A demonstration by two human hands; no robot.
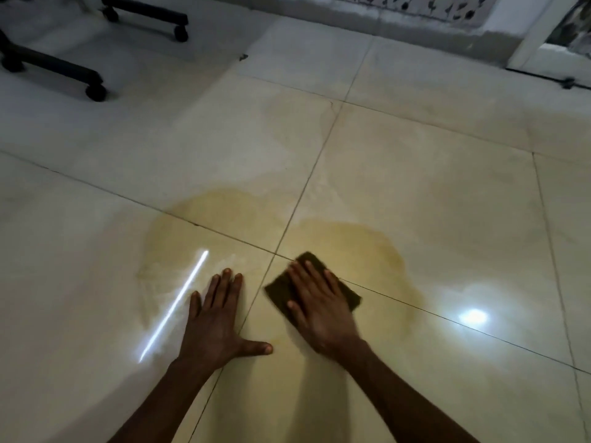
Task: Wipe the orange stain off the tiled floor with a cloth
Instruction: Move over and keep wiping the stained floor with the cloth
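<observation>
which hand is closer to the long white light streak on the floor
Left. The left hand lies flat just right of the streak; the right hand presses the cloth farther right.

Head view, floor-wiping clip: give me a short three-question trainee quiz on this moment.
1. True or false: the left hand presses the cloth to the floor.
2. Multiple choice: where does the orange stain lie? A) inside one tile only B) across the grout lines onto several tiles C) under the chair legs
3. Fill in: the right hand lies with straight fingers on the dark ____.

Key
1. False: the left hand rests flat on the bare tiled floor, beside the cloth.
2. B: it spreads around the joint where the tiles meet, well short of the chair legs.
3. Cloth.
</observation>
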